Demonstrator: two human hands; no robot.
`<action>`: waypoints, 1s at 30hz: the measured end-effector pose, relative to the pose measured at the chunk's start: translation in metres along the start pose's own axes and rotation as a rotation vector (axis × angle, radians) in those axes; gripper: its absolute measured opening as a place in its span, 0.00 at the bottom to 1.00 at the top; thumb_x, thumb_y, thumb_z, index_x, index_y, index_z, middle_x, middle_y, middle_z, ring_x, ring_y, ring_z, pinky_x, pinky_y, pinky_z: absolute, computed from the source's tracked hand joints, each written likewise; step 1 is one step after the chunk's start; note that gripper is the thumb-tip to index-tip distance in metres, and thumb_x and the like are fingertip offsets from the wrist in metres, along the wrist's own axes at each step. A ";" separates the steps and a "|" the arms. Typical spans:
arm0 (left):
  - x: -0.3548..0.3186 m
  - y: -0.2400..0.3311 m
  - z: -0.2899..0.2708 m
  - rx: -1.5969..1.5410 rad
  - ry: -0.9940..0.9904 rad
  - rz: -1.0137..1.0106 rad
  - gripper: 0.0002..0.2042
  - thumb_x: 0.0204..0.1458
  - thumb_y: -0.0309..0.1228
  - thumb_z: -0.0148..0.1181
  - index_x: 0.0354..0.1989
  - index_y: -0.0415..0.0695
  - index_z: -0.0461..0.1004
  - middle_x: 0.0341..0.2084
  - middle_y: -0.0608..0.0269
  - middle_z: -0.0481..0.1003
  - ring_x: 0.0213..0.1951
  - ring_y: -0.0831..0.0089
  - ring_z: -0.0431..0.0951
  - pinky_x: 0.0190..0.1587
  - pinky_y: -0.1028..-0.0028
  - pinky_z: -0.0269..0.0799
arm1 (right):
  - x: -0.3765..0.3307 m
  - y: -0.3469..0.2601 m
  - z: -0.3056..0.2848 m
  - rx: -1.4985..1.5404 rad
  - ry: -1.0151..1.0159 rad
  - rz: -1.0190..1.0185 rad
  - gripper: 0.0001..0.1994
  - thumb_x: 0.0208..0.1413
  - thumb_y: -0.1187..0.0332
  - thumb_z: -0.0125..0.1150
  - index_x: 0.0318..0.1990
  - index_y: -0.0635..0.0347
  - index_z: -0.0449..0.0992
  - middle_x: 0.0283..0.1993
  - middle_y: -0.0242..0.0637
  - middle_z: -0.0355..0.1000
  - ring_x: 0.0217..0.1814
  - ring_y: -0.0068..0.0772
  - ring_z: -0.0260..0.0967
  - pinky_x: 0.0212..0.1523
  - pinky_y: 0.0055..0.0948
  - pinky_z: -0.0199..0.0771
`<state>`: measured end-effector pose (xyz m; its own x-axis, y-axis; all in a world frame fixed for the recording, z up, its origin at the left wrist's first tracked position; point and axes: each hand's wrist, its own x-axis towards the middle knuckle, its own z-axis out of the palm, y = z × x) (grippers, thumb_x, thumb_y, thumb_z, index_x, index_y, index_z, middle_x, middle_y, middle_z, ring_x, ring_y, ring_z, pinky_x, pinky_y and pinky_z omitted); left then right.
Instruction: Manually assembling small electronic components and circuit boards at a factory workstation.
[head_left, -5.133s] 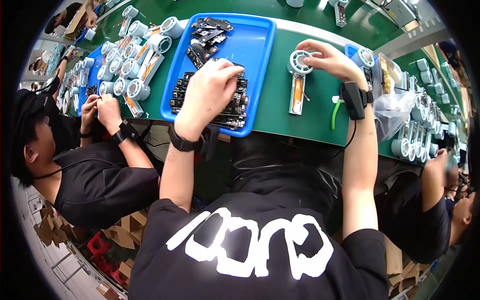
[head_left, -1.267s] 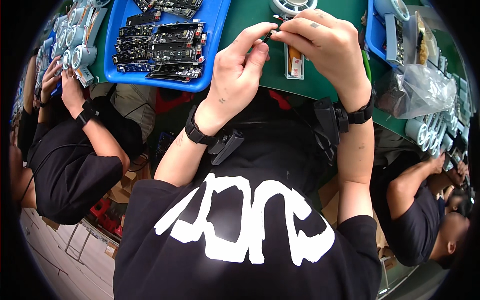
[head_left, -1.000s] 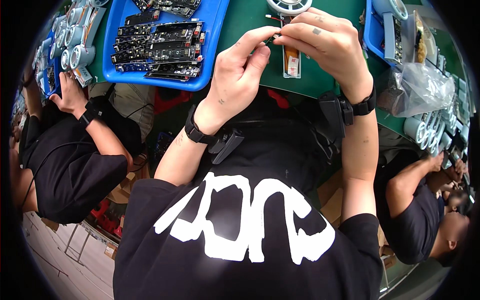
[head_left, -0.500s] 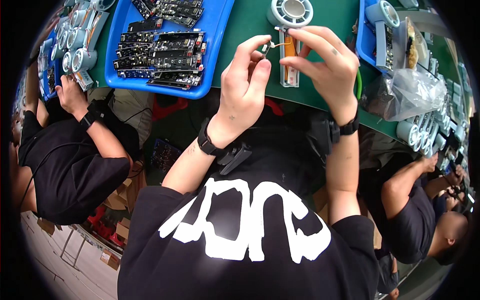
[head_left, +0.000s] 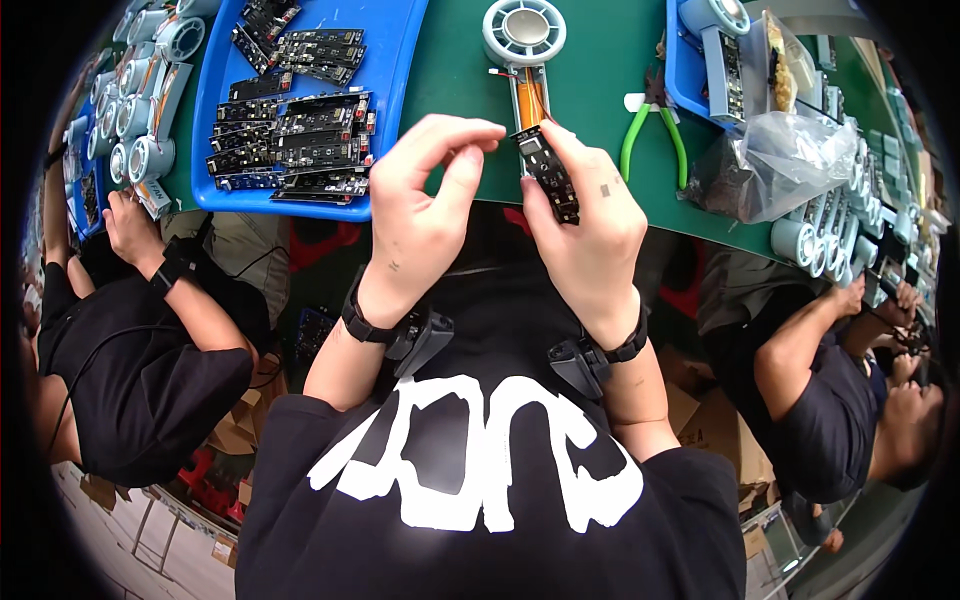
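My right hand (head_left: 600, 215) grips a narrow black circuit board (head_left: 548, 178) between thumb and fingers, tilted over the near end of a handheld fan's open handle. The light blue fan (head_left: 525, 30) lies on the table with its round head pointing away from me. An orange-wrapped battery (head_left: 530, 98) and thin wires show in the handle, and a small white connector (head_left: 494, 72) sticks out at its left. My left hand (head_left: 420, 215) hovers left of the board, thumb and forefinger apart, with nothing visible between them.
A blue tray (head_left: 385, 110) of several circuit boards stands at left on the green table (head_left: 455, 90). Green-handled pliers (head_left: 652, 125), another blue tray (head_left: 685, 70) and a clear plastic bag (head_left: 775, 165) are at right. People work on both sides, beside more fan housings (head_left: 130, 115).
My hands have come nearer to me, away from the connector and wire by the battery. The right hand now holds a circuit board. The pliers have come into fuller view.
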<state>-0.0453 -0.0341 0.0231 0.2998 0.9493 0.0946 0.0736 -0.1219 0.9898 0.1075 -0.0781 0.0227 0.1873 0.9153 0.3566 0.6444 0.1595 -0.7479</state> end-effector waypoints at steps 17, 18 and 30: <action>0.082 0.015 -0.004 0.531 -0.514 0.290 0.04 0.58 0.25 0.61 0.37 0.38 0.78 0.30 0.60 0.80 0.30 0.69 0.81 0.32 0.73 0.75 | -0.011 0.028 -0.012 -0.002 -0.053 -0.003 0.23 0.47 0.81 0.71 0.53 0.61 0.79 0.41 0.37 0.75 0.37 0.33 0.75 0.38 0.27 0.77; 0.079 0.016 -0.005 0.444 -0.459 0.212 0.04 0.59 0.25 0.61 0.37 0.37 0.78 0.30 0.60 0.80 0.29 0.72 0.81 0.31 0.74 0.75 | -0.010 0.031 -0.014 0.036 -0.069 0.063 0.23 0.48 0.81 0.70 0.54 0.62 0.79 0.41 0.36 0.75 0.37 0.30 0.75 0.39 0.26 0.76; 0.059 -0.015 -0.006 0.153 -0.308 0.229 0.08 0.57 0.17 0.62 0.44 0.33 0.79 0.34 0.60 0.81 0.37 0.74 0.84 0.42 0.78 0.82 | 0.013 0.035 -0.031 0.557 -0.179 0.437 0.17 0.65 0.73 0.55 0.61 0.63 0.76 0.37 0.31 0.75 0.33 0.16 0.66 0.35 0.17 0.65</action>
<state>-0.0339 0.0258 0.0147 0.5940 0.7643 0.2513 0.1057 -0.3838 0.9174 0.1555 -0.0723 0.0184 0.1858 0.9774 -0.1008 0.0566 -0.1130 -0.9920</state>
